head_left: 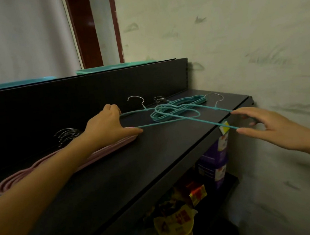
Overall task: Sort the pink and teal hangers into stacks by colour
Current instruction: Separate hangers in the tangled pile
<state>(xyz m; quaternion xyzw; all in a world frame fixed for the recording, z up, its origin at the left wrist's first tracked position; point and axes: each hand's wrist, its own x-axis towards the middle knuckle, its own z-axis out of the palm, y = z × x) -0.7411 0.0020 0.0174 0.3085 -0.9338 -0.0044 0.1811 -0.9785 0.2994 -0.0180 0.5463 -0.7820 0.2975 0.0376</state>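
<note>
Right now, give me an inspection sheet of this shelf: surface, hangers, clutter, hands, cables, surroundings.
Surface: dark shelf top, with a back panel behind it.
Job's things: pink stack at the left, under the left forearm; teal stack at the back right; far hanger and near hanger, both teal, cross each other in front of it, not yet stacked.
Clutter: purple box and yellow packets on the lower shelves.
Hands: left hand grips the far hanger's end; right hand pinches the near hanger's end past the shelf edge.
Cables: nothing seen.
Surroundings: smudged wall at the right; teal trays behind the panel; brown door frame.
</note>
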